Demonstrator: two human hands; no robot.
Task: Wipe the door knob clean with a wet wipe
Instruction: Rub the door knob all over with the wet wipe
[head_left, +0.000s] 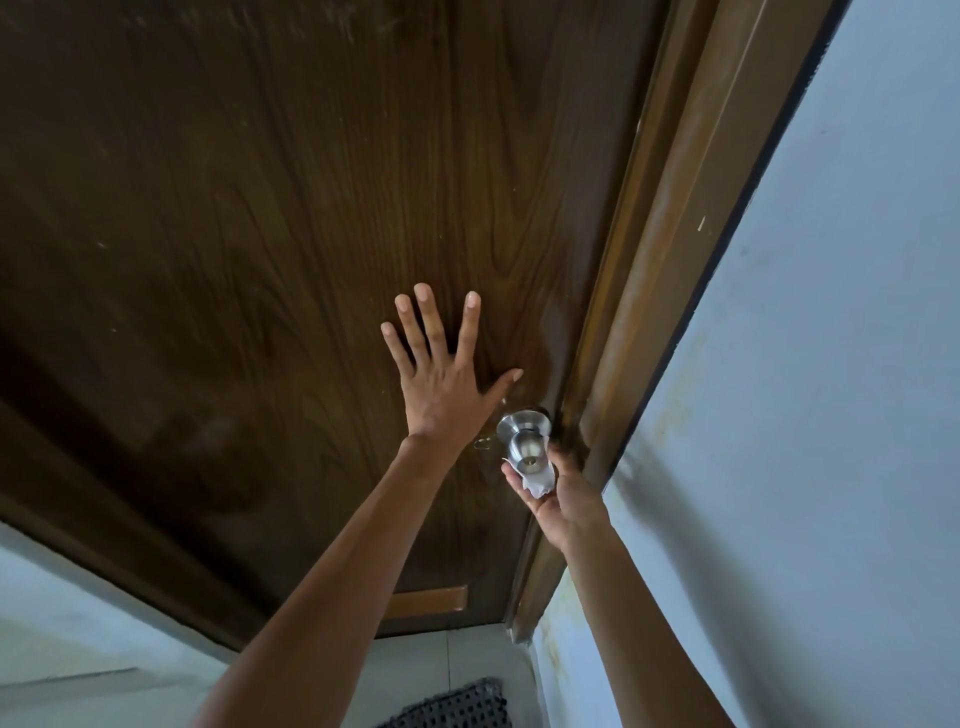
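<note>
A round silver door knob sticks out of the dark brown wooden door, close to its right edge. My right hand cups the knob from below and holds a crumpled white wet wipe against its underside. My left hand lies flat on the door, up and left of the knob, with the fingers spread and the thumb pointing toward the knob. A small metal ring shows just left of the knob's base.
A lighter brown door frame runs along the door's right edge, with a pale blue wall beyond it. Below are a grey floor and a dark perforated mat.
</note>
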